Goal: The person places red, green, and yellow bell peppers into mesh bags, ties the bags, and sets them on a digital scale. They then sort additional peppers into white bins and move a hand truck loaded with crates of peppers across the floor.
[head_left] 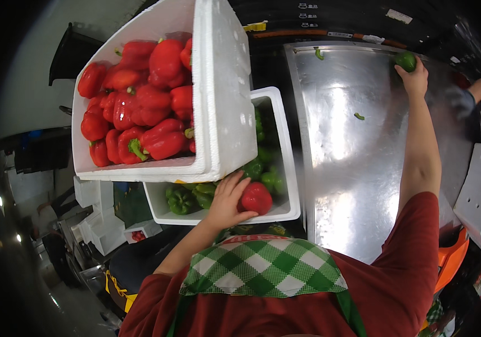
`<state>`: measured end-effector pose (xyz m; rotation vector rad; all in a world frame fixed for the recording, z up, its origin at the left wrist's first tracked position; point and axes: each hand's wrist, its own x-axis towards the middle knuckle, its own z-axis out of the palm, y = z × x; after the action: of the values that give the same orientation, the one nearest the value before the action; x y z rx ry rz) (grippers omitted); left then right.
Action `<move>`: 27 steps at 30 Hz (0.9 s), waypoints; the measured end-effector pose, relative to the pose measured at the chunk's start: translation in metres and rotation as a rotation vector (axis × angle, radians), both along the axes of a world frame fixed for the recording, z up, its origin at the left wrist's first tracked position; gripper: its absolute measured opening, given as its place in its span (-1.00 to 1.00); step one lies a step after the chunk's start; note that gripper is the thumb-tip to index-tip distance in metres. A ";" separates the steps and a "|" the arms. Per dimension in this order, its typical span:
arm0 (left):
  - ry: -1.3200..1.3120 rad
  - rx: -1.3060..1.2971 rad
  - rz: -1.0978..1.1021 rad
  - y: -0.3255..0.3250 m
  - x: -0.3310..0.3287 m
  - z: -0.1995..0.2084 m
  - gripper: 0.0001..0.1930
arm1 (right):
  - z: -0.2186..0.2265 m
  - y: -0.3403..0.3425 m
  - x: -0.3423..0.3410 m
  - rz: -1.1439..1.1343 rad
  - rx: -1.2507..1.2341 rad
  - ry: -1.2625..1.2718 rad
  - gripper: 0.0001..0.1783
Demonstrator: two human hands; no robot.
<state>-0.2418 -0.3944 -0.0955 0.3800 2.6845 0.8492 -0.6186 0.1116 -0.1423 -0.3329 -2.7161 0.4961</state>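
Note:
My left hand [226,202] is curled against a red bell pepper [257,199], its thumb and fingers on the pepper's near side. Both are over a white foam box [292,168] that holds several green bell peppers [180,200]. At the far right of a steel worktable [330,185], my outstretched right hand [415,78] grips a green bell pepper [404,60]. A second foam box [226,95], full of red bell peppers [149,105], sits tilted above the green-pepper box and hides part of its inside.
Two green stem pieces lie on the steel, one stem piece [359,116] mid-table, another [319,54] near the far edge. A co-worker's blurred hand [465,100] works at the table's right side. Another foam box [479,188] and an orange container [452,258] stand there too.

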 end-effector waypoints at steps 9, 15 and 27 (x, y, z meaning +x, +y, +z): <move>-0.039 0.208 0.074 -0.002 0.001 -0.013 -0.14 | 0.074 -0.211 0.233 1.092 -1.018 -0.681 0.03; -0.192 0.533 0.625 -0.057 0.042 -0.012 -0.09 | 0.066 -0.237 0.221 0.649 -0.610 -0.314 -0.32; 0.301 -0.137 0.443 -0.084 0.039 -0.018 -0.18 | -0.033 -0.201 0.055 0.279 -0.158 0.096 -0.71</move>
<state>-0.2030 -0.4788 -0.1136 -0.1410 3.1488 0.7605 -0.5634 -0.0889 -0.1750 0.0320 -2.6470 0.7848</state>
